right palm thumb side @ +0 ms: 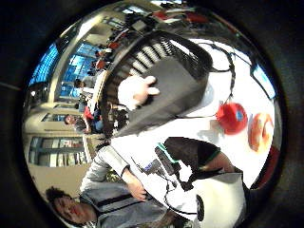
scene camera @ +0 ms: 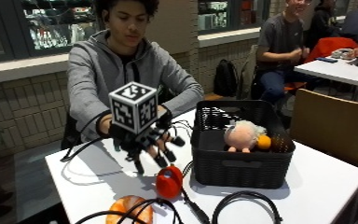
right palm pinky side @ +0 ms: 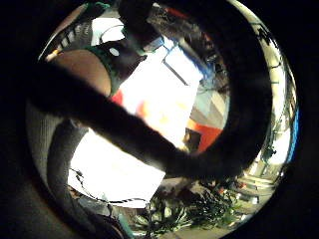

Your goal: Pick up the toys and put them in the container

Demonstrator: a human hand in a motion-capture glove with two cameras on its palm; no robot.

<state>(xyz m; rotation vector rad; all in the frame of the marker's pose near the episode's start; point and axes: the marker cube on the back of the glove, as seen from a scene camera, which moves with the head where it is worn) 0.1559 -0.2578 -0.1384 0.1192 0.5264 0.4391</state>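
In the outside view my gloved right hand hovers over the white table with its fingers hanging down and spread, holding nothing. A red toy stands on the table just below and in front of the fingertips. An orange and white toy lies nearer the front edge. To the right, the black basket holds a white and pink plush toy and a small orange ball. The thumb side palm view shows the basket, the plush toy, the red toy and the orange toy.
Black cables loop across the table's front, beside the red toy and in front of the basket. A wooden chair stands to the right of the table. Dark glove fingers cross the little finger side palm view.
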